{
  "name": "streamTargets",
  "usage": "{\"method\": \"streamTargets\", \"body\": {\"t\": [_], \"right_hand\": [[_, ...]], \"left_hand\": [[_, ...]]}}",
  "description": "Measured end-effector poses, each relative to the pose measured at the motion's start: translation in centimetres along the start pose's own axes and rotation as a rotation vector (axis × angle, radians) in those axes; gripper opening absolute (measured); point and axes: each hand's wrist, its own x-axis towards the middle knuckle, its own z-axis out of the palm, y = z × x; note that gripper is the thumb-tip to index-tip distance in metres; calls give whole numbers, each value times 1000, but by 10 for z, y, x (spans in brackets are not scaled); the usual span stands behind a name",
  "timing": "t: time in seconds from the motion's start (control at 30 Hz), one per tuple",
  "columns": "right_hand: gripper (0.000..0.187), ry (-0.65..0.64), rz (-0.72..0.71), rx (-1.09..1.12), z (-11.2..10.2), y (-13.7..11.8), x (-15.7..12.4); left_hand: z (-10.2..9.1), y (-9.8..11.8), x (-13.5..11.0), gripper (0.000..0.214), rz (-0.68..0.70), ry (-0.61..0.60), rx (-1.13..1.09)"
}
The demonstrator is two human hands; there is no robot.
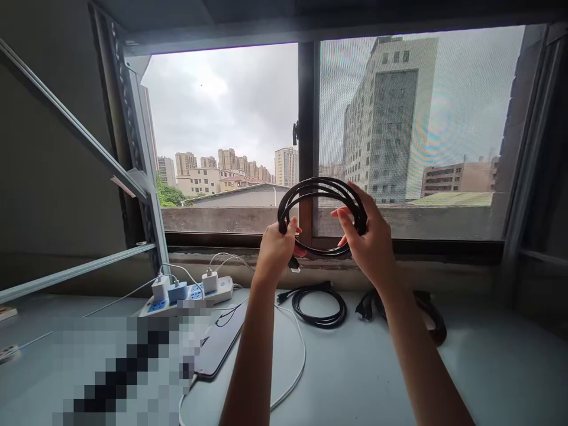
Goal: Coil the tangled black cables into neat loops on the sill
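Both hands hold up a coiled black cable (322,190) in front of the window. My left hand (277,248) is closed round the coil's left side, and a black plug end hangs just below its fingers. My right hand (368,236) grips the coil's right side with fingers wrapped over the loops. The coil is lifted well above the table.
On the grey table (488,373) lie another coiled black cable (319,305), a further black cable with a plug (368,307), a white power strip (190,290) with chargers plugged in, white leads and a dark phone (222,343). A metal frame (133,177) stands at the left.
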Motion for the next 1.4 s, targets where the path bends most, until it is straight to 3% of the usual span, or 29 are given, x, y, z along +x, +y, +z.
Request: {"method": "streamTargets", "body": {"t": [0.13, 0.3, 0.43, 0.67, 0.8, 1.0, 1.17, 1.23, 1.3, 1.4], "right_hand": [[31, -85, 57, 24, 2, -1, -1], [24, -139, 77, -48, -6, 0, 1], [28, -189, 60, -190, -17, 5, 4], [19, -296, 88, -200, -25, 3, 5], [19, -293, 91, -177, -21, -4, 5], [17, -217, 86, -120, -15, -9, 3], [40, -301, 74, -171, -12, -7, 1], [41, -348, 56, -201, -8, 0, 0], [37, -387, 73, -247, -3, 11, -1], [35, -398, 232, -330, 7, 37, -6]], "left_hand": [[-9, -1, -2, 50, 12, 23, 173], [-19, -2, -3, 54, -2, -119, 364], [-23, -6, -2, 38, 118, -261, 275], [-23, 5, -10, 33, 272, -352, 9], [-15, 16, -12, 48, 202, -354, -104], [-7, 16, -11, 58, 90, -178, -177], [0, 8, -4, 58, 14, -22, -194], [7, -1, 3, 57, -6, 19, -204], [16, -13, 11, 55, -73, -3, -213], [26, -38, 21, 53, -179, -181, -167]]}}
